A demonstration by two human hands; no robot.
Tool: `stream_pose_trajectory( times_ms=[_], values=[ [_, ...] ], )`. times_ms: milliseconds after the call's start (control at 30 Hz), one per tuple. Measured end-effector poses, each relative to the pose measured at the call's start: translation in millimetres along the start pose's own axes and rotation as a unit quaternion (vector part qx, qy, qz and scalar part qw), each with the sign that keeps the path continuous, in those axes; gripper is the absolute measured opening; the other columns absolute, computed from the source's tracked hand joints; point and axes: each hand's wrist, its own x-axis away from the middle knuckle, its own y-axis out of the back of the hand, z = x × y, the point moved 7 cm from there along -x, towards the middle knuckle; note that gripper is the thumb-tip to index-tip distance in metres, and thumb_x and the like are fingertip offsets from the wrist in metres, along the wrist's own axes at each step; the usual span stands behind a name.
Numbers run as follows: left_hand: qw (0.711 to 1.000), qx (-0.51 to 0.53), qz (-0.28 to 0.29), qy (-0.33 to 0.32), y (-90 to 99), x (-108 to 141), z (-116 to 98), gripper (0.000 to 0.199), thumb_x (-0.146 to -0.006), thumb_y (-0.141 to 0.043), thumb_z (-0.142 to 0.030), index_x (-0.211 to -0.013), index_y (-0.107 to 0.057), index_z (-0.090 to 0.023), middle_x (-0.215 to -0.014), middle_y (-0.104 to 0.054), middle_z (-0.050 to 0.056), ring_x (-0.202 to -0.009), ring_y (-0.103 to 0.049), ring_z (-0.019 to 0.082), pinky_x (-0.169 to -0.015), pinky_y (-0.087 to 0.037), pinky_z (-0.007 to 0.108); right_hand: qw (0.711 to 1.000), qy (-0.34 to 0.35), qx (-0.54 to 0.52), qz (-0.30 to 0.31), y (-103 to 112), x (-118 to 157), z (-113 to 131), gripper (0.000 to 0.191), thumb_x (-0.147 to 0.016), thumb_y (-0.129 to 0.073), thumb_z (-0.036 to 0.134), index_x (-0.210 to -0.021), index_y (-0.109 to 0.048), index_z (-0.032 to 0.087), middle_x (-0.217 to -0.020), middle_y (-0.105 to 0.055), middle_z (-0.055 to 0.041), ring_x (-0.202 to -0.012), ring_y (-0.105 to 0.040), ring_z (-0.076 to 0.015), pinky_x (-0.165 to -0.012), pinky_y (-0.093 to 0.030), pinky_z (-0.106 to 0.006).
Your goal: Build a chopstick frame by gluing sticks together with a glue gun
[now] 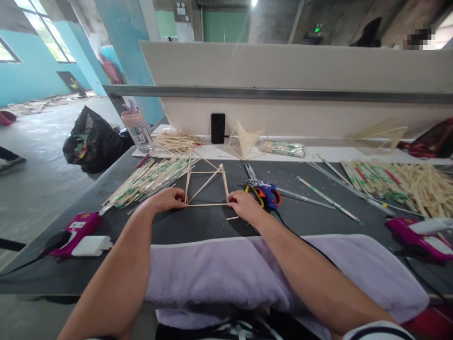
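A small open frame of thin wooden sticks [207, 205] stands on the dark tabletop between my hands. One stick runs across its near side, and another slants up to the far right corner. My left hand [169, 199] is closed in a pinch at the near left corner. At the near right corner, my right hand [245, 206] pinches the other end of the near stick. Just beyond my right hand lie a blue and orange glue gun [271, 194] and metal-jawed pliers [251, 172], partly overlapping. A short stick piece [232, 218] rests close to my right fingers.
Wrapped sticks [145, 182] lie at left, with more stick bundles [375, 182] at right. A finished-looking stick model [246, 139] and a phone [218, 128] stand at the back. Magenta power strips [83, 226] flank the table. A lilac towel [212, 269] covers the near edge.
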Motion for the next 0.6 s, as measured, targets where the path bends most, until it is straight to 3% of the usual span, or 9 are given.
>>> stream_pose_trajectory(
  times_ms=[133,367,467,600],
  values=[
    [1.000,0.005,0.002,-0.002,-1.2,-0.7,1.1,0.026,-0.063,-0.065,-0.037,-0.075,-0.061,-0.015,-0.060,-0.046,-0.004,-0.057,-0.041,0.012,-0.054,-0.030,0.023,0.999,0.006,-0.011,-0.037,11.5,-0.9,0.4,0.008,-0.078,-0.060,0.014,-0.081,-0.067,0.018,-0.080,-0.064,-0.0034,-0.077,-0.058,-0.0155,-0.074,-0.043,-0.027],
    [1.000,0.019,0.012,0.000,-1.6,1.0,-4.0,0.029,-0.061,-0.066,-0.039,-0.076,-0.061,-0.015,-0.058,-0.046,-0.005,-0.055,-0.040,0.011,-0.053,-0.030,0.022,0.965,0.063,-0.051,-0.249,72.9,14.9,12.9,0.017,-0.087,-0.051,0.027,-0.083,-0.065,0.018,-0.080,-0.066,-0.0056,-0.079,-0.059,-0.0174,-0.076,-0.044,-0.028],
    [1.000,0.022,0.017,0.001,-1.1,1.1,-4.7,0.029,-0.061,-0.067,-0.041,-0.073,-0.060,-0.015,-0.058,-0.046,-0.005,-0.055,-0.040,0.011,-0.053,-0.030,0.023,0.954,0.035,-0.065,-0.289,88.5,22.2,12.9,0.019,-0.087,-0.051,0.031,-0.084,-0.065,0.019,-0.080,-0.066,-0.0055,-0.075,-0.060,-0.0174,-0.074,-0.045,-0.028],
    [0.999,0.021,0.025,-0.001,-1.1,-1.2,-1.1,0.028,-0.062,-0.067,-0.040,-0.074,-0.061,-0.016,-0.059,-0.046,-0.004,-0.055,-0.041,0.011,-0.053,-0.031,0.022,0.950,0.000,-0.116,-0.289,95.3,25.7,8.2,0.021,-0.087,-0.052,0.034,-0.086,-0.064,0.018,-0.075,-0.065,-0.0033,-0.069,-0.059,-0.0154,-0.069,-0.045,-0.026]
  ],
)
